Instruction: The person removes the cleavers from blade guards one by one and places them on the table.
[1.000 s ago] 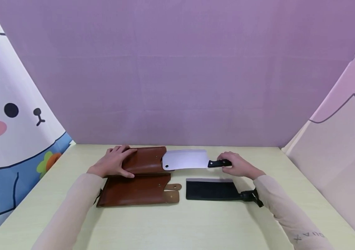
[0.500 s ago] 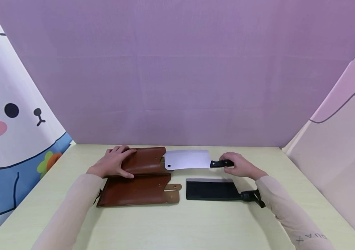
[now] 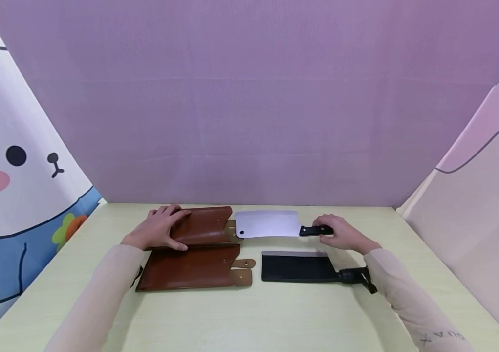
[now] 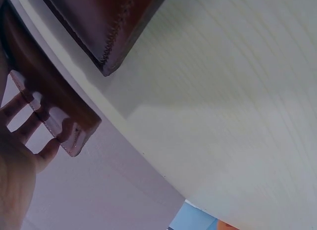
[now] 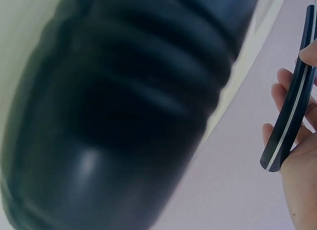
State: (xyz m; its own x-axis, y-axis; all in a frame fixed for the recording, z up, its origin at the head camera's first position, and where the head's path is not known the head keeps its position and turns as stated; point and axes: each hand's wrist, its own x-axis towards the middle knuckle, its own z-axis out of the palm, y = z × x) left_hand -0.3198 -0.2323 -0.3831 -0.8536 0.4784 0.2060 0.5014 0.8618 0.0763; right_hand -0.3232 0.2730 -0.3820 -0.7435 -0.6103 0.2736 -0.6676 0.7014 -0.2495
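Observation:
My right hand [image 3: 341, 232] grips the black riveted handle [image 5: 292, 109] of a cleaver. The cleaver's silver blade [image 3: 268, 224] lies level, its front edge overlapping the tan strap at the mouth of the far brown leather sheath [image 3: 207, 225]. My left hand [image 3: 156, 227] holds that sheath by its left end, fingers over the far edge and thumb toward the near one. In the left wrist view its fingertips [image 4: 48, 152] touch the sheath's edge. Directly below it in the head view lies a second brown leather sheath [image 3: 189, 269], its snap strap showing.
A second cleaver with a black blade [image 3: 297, 268] and black handle [image 3: 348, 276] lies on the pale wooden table [image 3: 249, 318], below the silver one. That handle looms blurred in the right wrist view. A purple cloth backdrop [image 3: 249, 102] stands behind the table.
My right hand has drawn the silver cleaver slightly to the right, away from the far sheath, uncovering more of its tan strap. My left hand and the near sheath stay in place.

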